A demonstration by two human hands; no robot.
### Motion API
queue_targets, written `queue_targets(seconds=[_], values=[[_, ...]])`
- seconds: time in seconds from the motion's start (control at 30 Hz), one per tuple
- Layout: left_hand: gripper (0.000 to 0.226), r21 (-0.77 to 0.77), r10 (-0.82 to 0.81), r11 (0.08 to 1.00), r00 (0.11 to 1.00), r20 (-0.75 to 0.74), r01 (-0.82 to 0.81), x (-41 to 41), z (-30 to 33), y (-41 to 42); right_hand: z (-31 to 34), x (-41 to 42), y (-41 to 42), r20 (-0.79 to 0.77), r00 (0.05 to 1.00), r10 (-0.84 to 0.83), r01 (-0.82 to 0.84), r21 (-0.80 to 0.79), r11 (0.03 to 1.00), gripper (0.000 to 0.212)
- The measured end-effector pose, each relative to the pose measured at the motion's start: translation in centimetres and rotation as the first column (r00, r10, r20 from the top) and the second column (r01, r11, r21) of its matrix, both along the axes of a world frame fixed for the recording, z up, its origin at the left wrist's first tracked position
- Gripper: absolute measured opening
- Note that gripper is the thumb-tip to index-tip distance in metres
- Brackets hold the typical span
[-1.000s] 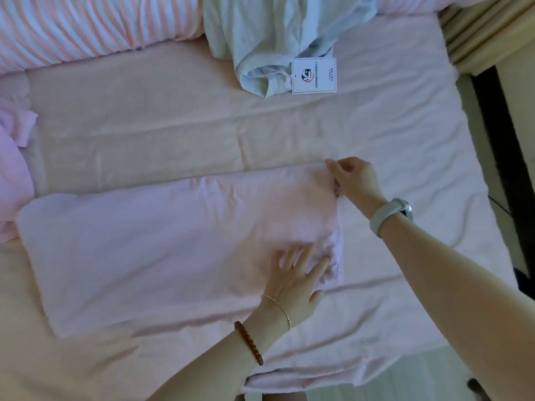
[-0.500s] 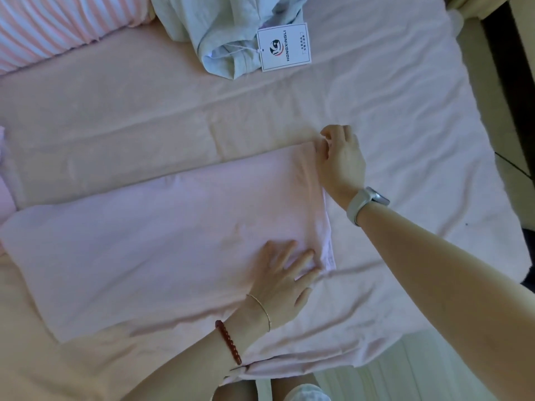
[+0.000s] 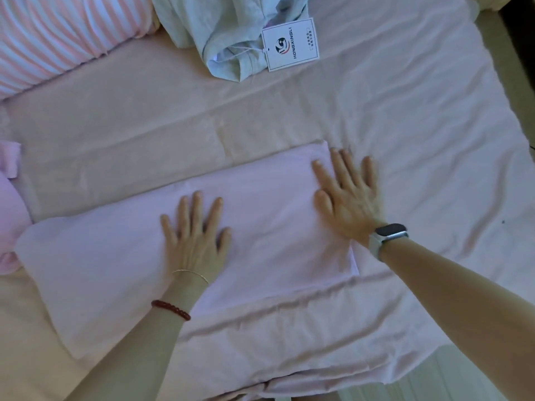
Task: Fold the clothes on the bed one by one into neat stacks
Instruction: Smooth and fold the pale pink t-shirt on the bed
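A pale pink garment (image 3: 110, 256), folded into a long strip, lies flat across the middle of the bed. My left hand (image 3: 195, 237) presses flat on its centre with fingers spread. My right hand (image 3: 346, 195) lies flat on the garment's right end, fingers straight, a watch on that wrist. A light blue garment (image 3: 223, 30) with a white hang tag (image 3: 291, 44) sits crumpled at the far edge of the bed. Another pink garment (image 3: 8, 204) shows at the left edge.
The pink bed sheet (image 3: 405, 140) is wrinkled, with its near edge hanging by the floor at bottom right. A pink-and-white striped duvet (image 3: 58, 39) lies at the top left. The bed's right edge borders a dark floor strip.
My right hand let go of the garment's far right corner and now lies flat on it. My left hand slid leftward from the right end to the garment's centre.
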State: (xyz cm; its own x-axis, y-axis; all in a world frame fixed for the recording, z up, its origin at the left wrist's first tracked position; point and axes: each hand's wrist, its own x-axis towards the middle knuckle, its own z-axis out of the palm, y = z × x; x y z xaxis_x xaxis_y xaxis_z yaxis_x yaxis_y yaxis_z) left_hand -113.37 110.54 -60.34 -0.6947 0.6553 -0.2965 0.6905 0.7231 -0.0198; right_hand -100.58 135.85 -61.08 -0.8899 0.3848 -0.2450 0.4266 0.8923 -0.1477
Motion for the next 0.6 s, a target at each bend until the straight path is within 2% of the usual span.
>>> queue_targets(seconds=[0.17,0.23,0.3,0.37,0.47,0.53,0.6], values=[[0.059,0.011,0.041,0.999,0.999,-0.029,-0.040,-2.6,0.3,-0.9,1.7,-2.9,-3.2,-0.097,0.979,-0.177,0.182,0.038,0.983,0.062],[0.061,0.012,0.112,0.994,0.994,-0.005,-0.112,-3.4,0.5,-0.8,2.6,-5.6,-6.5,-0.136,0.987,-0.089,0.092,0.016,0.996,0.060],[0.060,-0.041,0.164,0.986,0.986,0.005,-0.164,-4.6,0.3,-2.2,2.5,-7.5,-9.2,-0.112,0.994,0.012,-0.017,-0.040,0.999,0.053],[0.056,-0.071,0.259,0.963,0.966,-0.021,-0.260,-6.2,-0.3,-5.6,1.6,-8.2,-10.2,-0.055,0.998,0.019,-0.023,-0.079,0.997,0.048],[0.064,-0.022,0.481,0.875,0.875,-0.051,-0.483,-9.1,0.0,-11.1,0.8,-8.0,-10.2,0.014,1.000,0.015,-0.015,-0.044,0.999,0.049],[0.059,-0.095,0.563,0.818,0.823,-0.073,-0.568,-10.6,0.0,-13.1,0.8,-7.9,-10.3,0.065,0.998,-0.009,0.013,-0.066,0.998,0.055],[0.056,-0.141,0.682,0.723,0.731,-0.010,-0.676,-11.6,0.1,-13.3,1.2,-7.7,-10.6,0.030,0.998,-0.057,0.059,-0.099,0.993,0.050]])
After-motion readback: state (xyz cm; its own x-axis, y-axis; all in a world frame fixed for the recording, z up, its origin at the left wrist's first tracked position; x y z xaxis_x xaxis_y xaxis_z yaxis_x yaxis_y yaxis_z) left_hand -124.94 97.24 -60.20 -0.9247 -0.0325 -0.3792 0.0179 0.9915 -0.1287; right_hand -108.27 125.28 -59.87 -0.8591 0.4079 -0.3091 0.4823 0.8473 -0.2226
